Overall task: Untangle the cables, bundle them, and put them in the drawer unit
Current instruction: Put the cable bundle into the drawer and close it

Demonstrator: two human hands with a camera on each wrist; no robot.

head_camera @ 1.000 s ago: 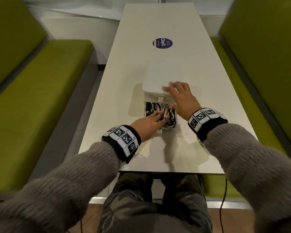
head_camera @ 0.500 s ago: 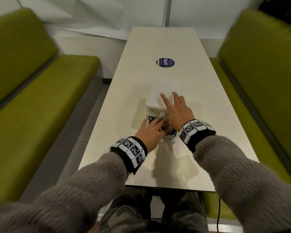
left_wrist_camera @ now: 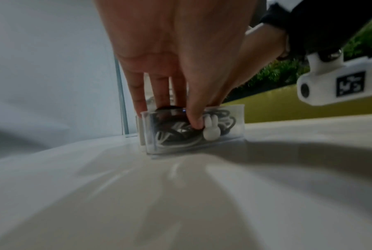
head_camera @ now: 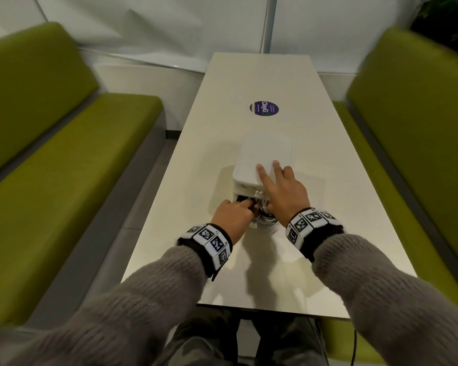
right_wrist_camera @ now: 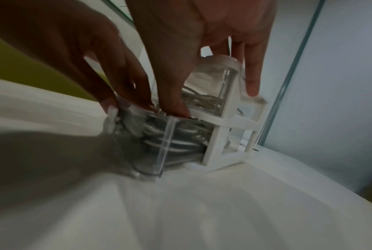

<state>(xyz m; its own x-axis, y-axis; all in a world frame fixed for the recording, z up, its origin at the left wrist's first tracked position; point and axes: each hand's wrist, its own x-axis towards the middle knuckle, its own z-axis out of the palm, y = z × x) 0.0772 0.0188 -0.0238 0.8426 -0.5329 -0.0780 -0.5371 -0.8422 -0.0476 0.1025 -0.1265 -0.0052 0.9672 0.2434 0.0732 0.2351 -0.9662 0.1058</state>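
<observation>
Left hand (head_camera: 232,213) fingers press cables (left_wrist_camera: 176,133) down inside the open drawer (left_wrist_camera: 223,142), gripping nothing. Right hand (head_camera: 284,190) lies flat, fingers extended, on the drawer unit (head_camera: 267,154).

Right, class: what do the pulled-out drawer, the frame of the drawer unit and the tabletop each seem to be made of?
Drawer: looks like clear, glossy plastic, since the cables show through its walls.
Frame of the drawer unit: opaque white plastic, seemingly moulded, smooth bars.
Tabletop: smooth off-white surface with a soft sheen, probably laminate; the pictures cannot confirm it.
</observation>
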